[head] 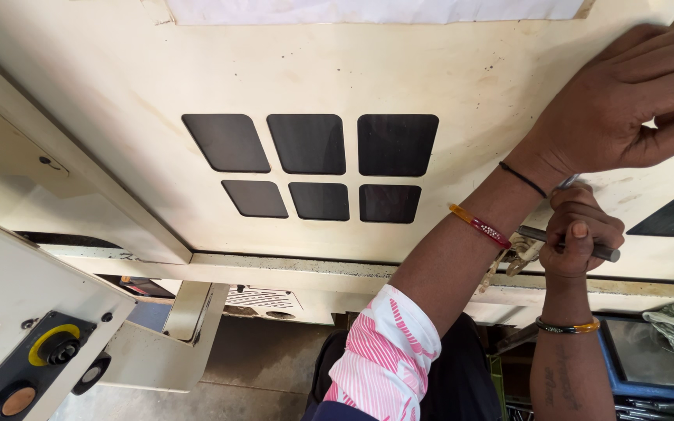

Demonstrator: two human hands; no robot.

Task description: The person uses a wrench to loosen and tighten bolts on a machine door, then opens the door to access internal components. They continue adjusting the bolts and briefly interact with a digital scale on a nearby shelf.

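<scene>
2 hands up on the cream panel [399, 86], arms crossed over each other.

Left hand [633, 101]: high at the panel's top right corner. Fingers are bent and packed together, thumb tucked under them. It sits against the panel face near the edge. I cannot tell whether it grips a lip there or just braces.

Right hand [580, 234]: lower, just beside the panel's bottom edge. Fist is wrapped around a metal rod [604, 252], thumb laid on top. The rod lies roughly level and its free end pokes out to the right of the fist. A small bunch of metal bits [518, 253] hangs at its left end, touching my left wrist area. Too small to tell whether that is keys or a catch.

Step, as I read it: working a fastener or latch on the panel's lower edge with the rod, while the left hand steadies the sheet. The point where the rod meets the panel is hidden behind my fist and forearm.

Next move calls for:
- keeping the fist tight on the rod, since the short free end gives little leverage
- keeping the left hand's pressure on the corner so the sheet doesn't shift
- keeping my left forearm out of the rod's swing, because the arms cross right there

Nearby: 6 dark windows [310, 144] sit mid-panel, well apart from both hands. The control box with its yellow-ringed knob [58, 347] is far left.
</scene>
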